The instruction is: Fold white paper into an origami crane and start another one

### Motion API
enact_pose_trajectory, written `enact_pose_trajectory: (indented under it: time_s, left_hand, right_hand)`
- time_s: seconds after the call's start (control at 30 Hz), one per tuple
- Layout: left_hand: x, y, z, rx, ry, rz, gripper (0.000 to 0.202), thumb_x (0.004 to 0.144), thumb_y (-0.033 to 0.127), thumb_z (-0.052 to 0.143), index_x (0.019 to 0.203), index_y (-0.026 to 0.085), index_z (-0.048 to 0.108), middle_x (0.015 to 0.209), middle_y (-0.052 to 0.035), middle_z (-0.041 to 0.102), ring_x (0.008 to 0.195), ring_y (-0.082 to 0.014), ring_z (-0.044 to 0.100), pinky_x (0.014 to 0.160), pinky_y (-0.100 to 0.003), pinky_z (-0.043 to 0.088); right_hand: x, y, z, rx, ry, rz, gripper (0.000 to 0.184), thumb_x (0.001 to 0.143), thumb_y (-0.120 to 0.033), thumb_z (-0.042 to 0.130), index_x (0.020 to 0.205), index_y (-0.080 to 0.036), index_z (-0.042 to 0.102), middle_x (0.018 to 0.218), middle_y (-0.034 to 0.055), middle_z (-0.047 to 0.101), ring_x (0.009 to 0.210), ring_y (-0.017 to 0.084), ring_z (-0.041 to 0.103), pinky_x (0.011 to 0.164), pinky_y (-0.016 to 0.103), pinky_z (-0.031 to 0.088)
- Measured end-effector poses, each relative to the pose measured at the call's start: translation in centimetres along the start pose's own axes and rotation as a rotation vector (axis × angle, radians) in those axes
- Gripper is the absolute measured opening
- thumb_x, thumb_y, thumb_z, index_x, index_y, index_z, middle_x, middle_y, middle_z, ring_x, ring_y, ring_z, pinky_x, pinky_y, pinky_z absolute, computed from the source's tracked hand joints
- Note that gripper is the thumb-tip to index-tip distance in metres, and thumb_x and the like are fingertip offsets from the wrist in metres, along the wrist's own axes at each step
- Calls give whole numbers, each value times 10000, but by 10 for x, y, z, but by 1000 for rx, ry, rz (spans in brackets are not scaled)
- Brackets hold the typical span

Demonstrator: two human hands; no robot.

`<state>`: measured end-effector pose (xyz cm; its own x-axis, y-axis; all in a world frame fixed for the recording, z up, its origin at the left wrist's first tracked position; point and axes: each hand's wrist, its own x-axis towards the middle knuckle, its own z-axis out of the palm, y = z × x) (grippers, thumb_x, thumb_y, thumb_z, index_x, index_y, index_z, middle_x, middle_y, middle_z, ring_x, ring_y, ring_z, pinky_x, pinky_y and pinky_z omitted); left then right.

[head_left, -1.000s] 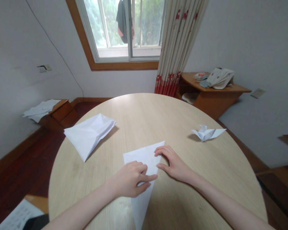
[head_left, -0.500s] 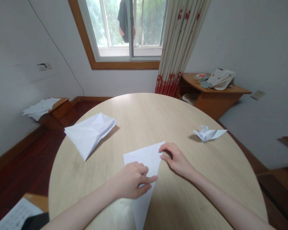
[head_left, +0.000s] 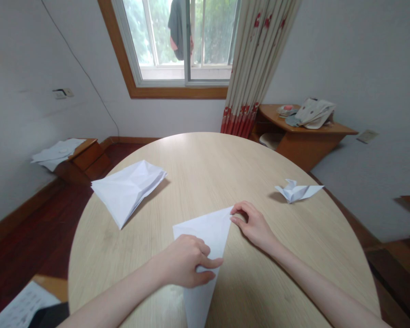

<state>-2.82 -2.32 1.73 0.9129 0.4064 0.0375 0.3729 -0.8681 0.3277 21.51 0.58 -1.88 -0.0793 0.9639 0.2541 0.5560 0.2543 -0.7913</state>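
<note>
A white sheet of folded paper (head_left: pixel 205 228), tapering toward me, lies on the round table in front of me. My left hand (head_left: pixel 191 262) rests on top of it. Its index finger and thumb stretch to the right-hand edge with a gap between them, while the other fingers curl over the paper. At the far right corner, my right hand (head_left: pixel 251 225) pinches the paper between thumb and fingertips. My left wrist and hand cover part of the sheet's left side, and its near tip runs out of the picture at the bottom.
A stack of creased white paper (head_left: pixel 130 189) lies at the table's left. On the right stands a folded paper bird (head_left: pixel 295 191). The round wooden table (head_left: pixel 205 159) has its far edge below a window and curtain (head_left: pixel 253 68). A corner desk (head_left: pixel 304 141) holds a cloth bag.
The paper has shifted slightly toward me and to the left. Both hands have moved with it by a small amount, the left one a little nearer. The stack and the bird stay put.
</note>
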Motion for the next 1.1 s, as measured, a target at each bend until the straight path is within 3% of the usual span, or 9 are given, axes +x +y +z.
enact_pose_trajectory:
  time_s: [0.33,0.67,1.1]
  left_hand:
    - [-2,3,-3,-92,-38,-17,215,819,301,649,1020,296,725,553,44,650,547,-117,580,532,-215,351]
    - [-4,5,-5,-119,-87,-45,242,782,296,690,1021,306,732,569,43,682,536,-117,597,520,-207,355]
    - [-5,7,-5,-168,-63,-50,239,757,287,700,989,325,740,539,61,665,502,-110,586,508,-194,363]
  right_hand:
    - [2,-3,-1,-95,61,99,76,717,-261,615,763,-209,584,755,22,572,668,184,498,642,326,412]
    - [3,-3,0,-145,47,128,79,753,-265,560,696,-212,557,693,14,574,657,185,532,621,319,410]
    - [3,-2,-1,-161,72,78,100,775,-284,539,698,-221,535,687,20,578,650,187,532,596,313,407]
